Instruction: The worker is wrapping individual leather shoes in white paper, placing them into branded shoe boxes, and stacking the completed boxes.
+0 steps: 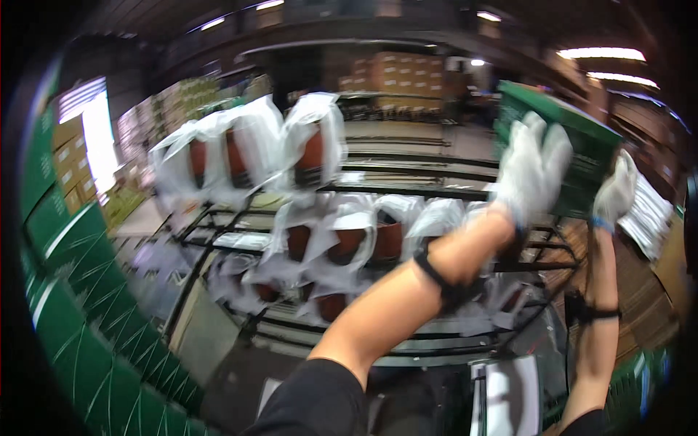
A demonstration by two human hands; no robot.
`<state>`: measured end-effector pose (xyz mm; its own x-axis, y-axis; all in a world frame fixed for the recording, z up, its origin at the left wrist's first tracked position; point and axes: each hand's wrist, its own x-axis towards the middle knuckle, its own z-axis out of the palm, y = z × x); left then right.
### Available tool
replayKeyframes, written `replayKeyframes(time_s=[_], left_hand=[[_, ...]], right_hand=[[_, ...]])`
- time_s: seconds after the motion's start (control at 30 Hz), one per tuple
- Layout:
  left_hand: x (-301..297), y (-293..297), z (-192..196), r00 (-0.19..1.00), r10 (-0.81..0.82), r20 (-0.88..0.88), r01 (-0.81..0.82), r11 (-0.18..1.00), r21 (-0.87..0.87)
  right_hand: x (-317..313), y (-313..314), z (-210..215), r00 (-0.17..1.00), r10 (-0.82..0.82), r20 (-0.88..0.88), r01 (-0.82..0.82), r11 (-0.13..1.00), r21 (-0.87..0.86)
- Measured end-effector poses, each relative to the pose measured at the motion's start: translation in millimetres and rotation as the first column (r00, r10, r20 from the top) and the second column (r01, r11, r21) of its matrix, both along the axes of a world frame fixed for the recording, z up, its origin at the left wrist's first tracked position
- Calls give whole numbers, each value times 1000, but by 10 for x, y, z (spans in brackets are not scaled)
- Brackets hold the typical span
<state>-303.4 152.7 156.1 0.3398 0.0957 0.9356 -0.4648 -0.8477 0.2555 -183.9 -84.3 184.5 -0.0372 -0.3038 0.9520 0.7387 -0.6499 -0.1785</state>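
green box (pixel 592 155) is just beyond the spread, blurred fingers of your left hand (pixel 529 171); the bent fingers of your right hand (pixel 615 192) are at its right edge. whether either grips, you cannot tell. left of your fingers, white-wrapped items (pixel 313 142) line a rack (pixel 425 190).

A dark rack (pixel 411 189) carries white-wrapped brown bundles (pixel 313 145) in tiers: several along the upper left, a row below, and more, partly hidden, lower still.

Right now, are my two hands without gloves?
No, the left hand and the right hand, both at the green box, are gloved in white.
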Motion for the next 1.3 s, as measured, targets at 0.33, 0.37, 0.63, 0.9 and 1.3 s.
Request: replayKeyframes(time_s=[0.33,0.37,0.63,0.9,1.3], left_hand=[[-5366,1972,-6419,-296,99,-950,-794,528,302],[-5289,2056,-6078,-368,-139,-920,-745,637,201],[-5608,2339,-7218,-413,-149,-899,-714,666,218],[-5874,2247,-7609,60,304,-951,-900,428,80],[-5090,1694,-4056,617,-74,-784,392,892,224]], right_hand=[[-2999,4623,-306,951,291,-102,-253,548,-798],[-2977,4783,-603,942,304,-143,-280,478,-832],[-3672,5369,-2698,721,418,-552,-582,-66,-810],[-3721,4544,-2778,635,433,-640,-640,-170,-749],[-4106,1602,-1879,731,356,-583,-610,-44,-791]])
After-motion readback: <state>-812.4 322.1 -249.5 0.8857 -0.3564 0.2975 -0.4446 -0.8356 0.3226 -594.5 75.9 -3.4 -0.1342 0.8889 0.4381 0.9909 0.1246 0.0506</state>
